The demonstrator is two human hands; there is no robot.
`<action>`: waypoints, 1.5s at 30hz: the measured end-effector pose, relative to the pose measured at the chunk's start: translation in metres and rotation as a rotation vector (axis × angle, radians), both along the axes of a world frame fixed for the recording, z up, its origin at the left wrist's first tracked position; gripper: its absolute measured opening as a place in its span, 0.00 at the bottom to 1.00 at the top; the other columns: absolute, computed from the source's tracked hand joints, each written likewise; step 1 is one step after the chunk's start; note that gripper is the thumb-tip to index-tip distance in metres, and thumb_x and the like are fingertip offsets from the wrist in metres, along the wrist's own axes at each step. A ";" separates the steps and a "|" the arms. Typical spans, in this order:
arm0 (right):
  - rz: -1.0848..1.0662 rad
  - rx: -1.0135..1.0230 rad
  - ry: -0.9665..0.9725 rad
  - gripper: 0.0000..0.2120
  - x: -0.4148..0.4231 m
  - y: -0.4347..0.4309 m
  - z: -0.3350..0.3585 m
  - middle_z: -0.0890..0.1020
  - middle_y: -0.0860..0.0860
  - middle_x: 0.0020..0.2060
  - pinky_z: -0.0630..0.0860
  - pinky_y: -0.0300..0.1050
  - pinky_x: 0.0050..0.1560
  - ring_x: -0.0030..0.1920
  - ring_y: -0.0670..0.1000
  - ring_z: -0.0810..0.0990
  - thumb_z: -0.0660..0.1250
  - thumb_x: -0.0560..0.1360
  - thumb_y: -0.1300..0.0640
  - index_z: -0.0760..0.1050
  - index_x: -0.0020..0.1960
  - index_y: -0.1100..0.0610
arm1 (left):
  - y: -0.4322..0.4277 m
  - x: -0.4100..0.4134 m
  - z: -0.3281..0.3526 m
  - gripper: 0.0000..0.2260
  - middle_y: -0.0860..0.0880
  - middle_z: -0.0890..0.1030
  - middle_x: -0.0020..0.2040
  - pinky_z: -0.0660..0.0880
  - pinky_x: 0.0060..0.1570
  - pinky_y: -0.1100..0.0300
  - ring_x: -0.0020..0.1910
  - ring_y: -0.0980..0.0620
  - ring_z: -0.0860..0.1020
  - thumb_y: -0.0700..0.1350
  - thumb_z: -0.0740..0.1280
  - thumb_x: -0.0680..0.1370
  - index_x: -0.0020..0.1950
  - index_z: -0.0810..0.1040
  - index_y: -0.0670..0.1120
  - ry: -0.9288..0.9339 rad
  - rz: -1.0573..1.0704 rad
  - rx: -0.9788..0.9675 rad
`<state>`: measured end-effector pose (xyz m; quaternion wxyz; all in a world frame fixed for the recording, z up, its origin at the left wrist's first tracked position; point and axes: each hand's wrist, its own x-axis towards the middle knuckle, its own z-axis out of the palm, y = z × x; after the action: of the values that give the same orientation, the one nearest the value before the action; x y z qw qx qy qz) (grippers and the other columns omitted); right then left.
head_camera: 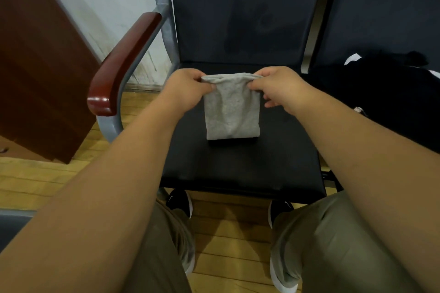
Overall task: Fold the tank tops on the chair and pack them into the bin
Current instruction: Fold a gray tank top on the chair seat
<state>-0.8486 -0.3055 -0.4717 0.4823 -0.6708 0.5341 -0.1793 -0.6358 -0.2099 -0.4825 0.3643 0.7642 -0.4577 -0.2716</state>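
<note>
A light grey tank top (231, 112), folded into a narrow rectangle, lies on the black seat of the chair (240, 169). Its far end is lifted off the seat. My left hand (188, 88) pinches the far left corner and my right hand (278, 88) pinches the far right corner. The near end rests flat on the seat. No bin is in view.
A red-brown wooden armrest (123, 62) on a grey metal frame stands left of the seat. Dark clothing (385, 93) is piled on the neighbouring seat to the right. A brown wooden panel (40, 66) leans at the left. My knees and shoes are over the wooden floor below.
</note>
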 end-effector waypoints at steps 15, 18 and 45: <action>-0.041 0.029 0.186 0.12 0.049 -0.063 -0.065 0.84 0.48 0.53 0.82 0.53 0.61 0.54 0.52 0.83 0.71 0.78 0.55 0.83 0.61 0.47 | -0.077 0.024 -0.078 0.03 0.48 0.83 0.52 0.81 0.60 0.46 0.54 0.47 0.82 0.43 0.74 0.80 0.51 0.83 0.50 0.282 0.294 0.191; -0.027 0.038 0.217 0.13 0.049 -0.067 -0.073 0.84 0.49 0.55 0.81 0.54 0.62 0.55 0.52 0.83 0.69 0.80 0.54 0.82 0.63 0.47 | -0.077 0.024 -0.086 0.03 0.47 0.83 0.51 0.81 0.60 0.46 0.52 0.46 0.81 0.45 0.73 0.80 0.48 0.81 0.50 0.283 0.347 0.227; -0.049 0.201 -0.129 0.21 0.003 -0.020 -0.022 0.83 0.50 0.58 0.79 0.57 0.66 0.60 0.54 0.81 0.71 0.69 0.59 0.81 0.61 0.48 | -0.019 -0.010 -0.023 0.19 0.46 0.88 0.57 0.84 0.60 0.44 0.59 0.44 0.86 0.33 0.73 0.75 0.64 0.82 0.44 0.612 0.078 0.041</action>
<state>-0.8452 -0.3257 -0.4933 0.5760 -0.5930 0.5333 -0.1793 -0.6454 -0.2289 -0.5057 0.4799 0.6711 -0.2914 -0.4841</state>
